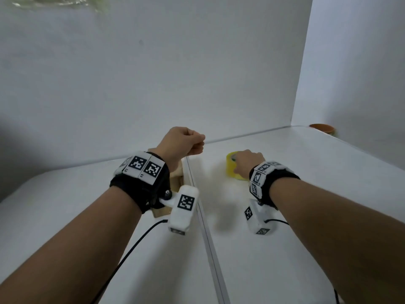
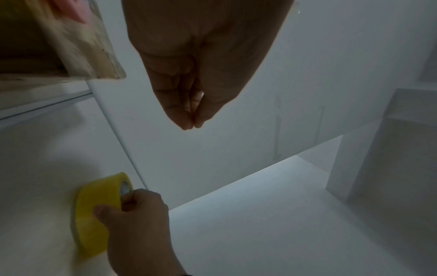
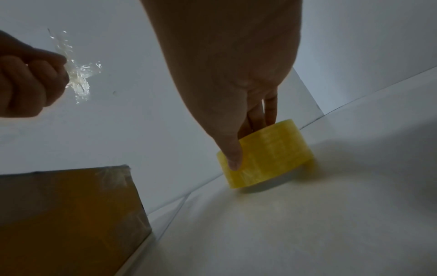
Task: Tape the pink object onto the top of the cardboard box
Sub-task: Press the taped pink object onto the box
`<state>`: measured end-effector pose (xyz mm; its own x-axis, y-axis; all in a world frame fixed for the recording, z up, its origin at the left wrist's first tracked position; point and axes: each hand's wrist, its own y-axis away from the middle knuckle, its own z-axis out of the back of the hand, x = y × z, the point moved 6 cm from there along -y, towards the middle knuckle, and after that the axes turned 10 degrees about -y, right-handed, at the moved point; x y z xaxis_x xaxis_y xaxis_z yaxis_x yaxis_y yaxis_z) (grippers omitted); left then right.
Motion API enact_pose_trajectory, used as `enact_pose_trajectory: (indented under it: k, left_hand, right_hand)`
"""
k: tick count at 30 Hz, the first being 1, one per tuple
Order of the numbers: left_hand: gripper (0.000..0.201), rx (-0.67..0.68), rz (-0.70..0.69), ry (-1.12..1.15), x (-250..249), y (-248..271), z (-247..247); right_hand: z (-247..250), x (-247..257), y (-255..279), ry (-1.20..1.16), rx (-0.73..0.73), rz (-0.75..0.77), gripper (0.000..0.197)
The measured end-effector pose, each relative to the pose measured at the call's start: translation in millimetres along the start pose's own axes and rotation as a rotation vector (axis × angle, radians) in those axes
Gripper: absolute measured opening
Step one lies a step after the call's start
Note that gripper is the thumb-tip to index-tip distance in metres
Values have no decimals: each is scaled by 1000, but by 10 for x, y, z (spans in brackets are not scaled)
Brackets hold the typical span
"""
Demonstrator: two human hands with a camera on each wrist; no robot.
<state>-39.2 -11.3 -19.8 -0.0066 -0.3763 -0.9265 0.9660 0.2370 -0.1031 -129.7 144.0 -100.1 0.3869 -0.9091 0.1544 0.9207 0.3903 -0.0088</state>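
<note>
My right hand grips a yellow tape roll that stands on the white table; its thumb lies on the roll's outer face and its fingers reach into the core. My left hand is raised above the cardboard box, pinching a crumpled piece of clear tape between its fingertips. The box is mostly hidden under my left wrist in the head view. A pink object lies on the box's top under clear tape, seen only at the left wrist view's corner.
White walls close the table at the back and right. A seam between two table halves runs beside the box. An orange bowl sits at the far right corner. Cables trail from both wrist cameras.
</note>
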Motion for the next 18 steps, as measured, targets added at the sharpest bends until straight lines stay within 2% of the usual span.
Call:
enact_pose_trajectory:
  k: [5,8,12,18]
  left_hand:
    - [7,2,22,19,49,-61,-11]
    - [4,-10,32,42,78,-21,17]
    - [9,-52,16,46,85,101,153]
    - [9,-183,-29,46,102,379,638]
  right_hand:
    - [-81,-18,-22,-24,-22,-7,38]
    - [-77,8,-4,-42,-49,7,32]
    - [51,106,63,-68,-119,-21,48]
    - [360,727,234,-192,-240,174,47]
